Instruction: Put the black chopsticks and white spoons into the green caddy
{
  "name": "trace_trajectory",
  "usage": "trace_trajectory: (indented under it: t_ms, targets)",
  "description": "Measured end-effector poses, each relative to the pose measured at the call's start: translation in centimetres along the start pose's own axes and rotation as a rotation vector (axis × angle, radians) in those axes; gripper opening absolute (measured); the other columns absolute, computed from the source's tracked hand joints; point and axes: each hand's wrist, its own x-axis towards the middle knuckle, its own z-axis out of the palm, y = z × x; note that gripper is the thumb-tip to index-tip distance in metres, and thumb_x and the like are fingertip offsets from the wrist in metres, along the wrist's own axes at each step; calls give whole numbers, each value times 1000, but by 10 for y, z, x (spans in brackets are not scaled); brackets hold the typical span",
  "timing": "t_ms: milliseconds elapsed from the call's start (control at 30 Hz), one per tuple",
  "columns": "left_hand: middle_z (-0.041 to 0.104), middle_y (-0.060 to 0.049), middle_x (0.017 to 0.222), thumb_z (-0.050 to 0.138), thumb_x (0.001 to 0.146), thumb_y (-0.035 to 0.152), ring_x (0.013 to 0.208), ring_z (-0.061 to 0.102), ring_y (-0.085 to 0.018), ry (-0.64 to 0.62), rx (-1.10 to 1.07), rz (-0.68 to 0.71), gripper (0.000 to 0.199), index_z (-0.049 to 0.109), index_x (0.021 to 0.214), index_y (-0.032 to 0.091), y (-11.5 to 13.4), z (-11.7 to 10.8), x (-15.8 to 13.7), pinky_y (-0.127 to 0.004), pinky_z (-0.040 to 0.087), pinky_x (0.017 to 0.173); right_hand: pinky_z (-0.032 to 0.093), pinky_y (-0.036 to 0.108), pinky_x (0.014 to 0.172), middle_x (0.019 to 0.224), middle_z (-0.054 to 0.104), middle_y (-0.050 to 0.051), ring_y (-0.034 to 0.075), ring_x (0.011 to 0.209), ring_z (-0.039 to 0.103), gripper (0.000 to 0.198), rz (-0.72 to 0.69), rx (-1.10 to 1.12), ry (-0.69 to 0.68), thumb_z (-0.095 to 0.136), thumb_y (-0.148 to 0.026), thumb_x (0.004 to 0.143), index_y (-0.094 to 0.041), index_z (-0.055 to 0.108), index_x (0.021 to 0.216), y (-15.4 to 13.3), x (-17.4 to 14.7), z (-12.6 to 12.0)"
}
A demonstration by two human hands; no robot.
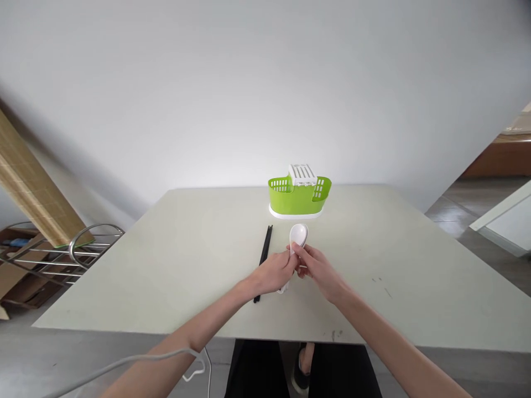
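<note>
White soup spoons (297, 234), nested together with their bowls pointing away from me, are between my two hands just above the table. My left hand (276, 272) is closed around the handles, and a handle end shows below it. From the other side my right hand (317, 266) pinches the spoons near the base of the bowls, thumb on top. How many spoons are stacked is hard to tell. Black chopsticks (266, 245) lie on the table left of the spoons, partly covered by my left hand. Beyond the hands stands a green utensil basket (295, 202) with a white slotted top and white base.
The pale table (186, 254) meets a white wall at its back edge. On the left are a metal rack (97, 246) and a leaning wooden board (37, 182). A white cable (136, 359) crosses in front of my left forearm.
</note>
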Motion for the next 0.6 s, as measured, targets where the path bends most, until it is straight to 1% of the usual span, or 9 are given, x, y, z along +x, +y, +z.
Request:
trace_trajectory:
  t_ms: [67,133,233,333,433,600]
  targets:
    - [71,-6,88,17,108,50,74,63,-19,-4,-18,-6,55,60,91,20,-1,5,5,-31,49,68,43,28,57,72,55,0,15,65,55,55,1,-2,66,70,-76,81,-21,59,77,3,1,-5]
    - [68,-5,82,17,108,55,69,60,-19,7,-32,-20,59,60,90,20,-5,9,10,-31,47,64,42,28,57,71,57,1,16,66,55,56,0,-2,101,72,-76,78,-22,59,74,5,1,-9]
    - [62,-3,72,20,106,61,63,57,-18,25,-70,-25,61,58,84,20,-12,14,15,-30,46,61,41,28,56,66,56,0,14,61,51,57,11,-4,107,74,-76,77,-21,61,72,7,3,-16]
    - [63,-3,67,20,105,67,62,59,-17,12,-128,-29,66,59,79,20,-15,17,19,-29,47,62,42,29,55,63,57,0,12,56,48,57,25,-21,117,78,-75,74,-20,63,70,10,6,-23]
    - [66,-5,66,20,103,70,60,61,-17,27,-191,-53,71,61,76,19,-15,19,21,-28,49,62,45,30,55,64,61,2,13,55,52,58,24,-46,127,78,-75,73,-19,65,69,13,10,-29]
    - [70,-8,66,23,104,66,56,63,-17,76,-237,-58,71,64,72,17,-17,26,26,-28,51,61,49,32,56,62,65,5,18,59,61,60,24,-121,99,70,-79,78,-20,65,69,13,13,-34]
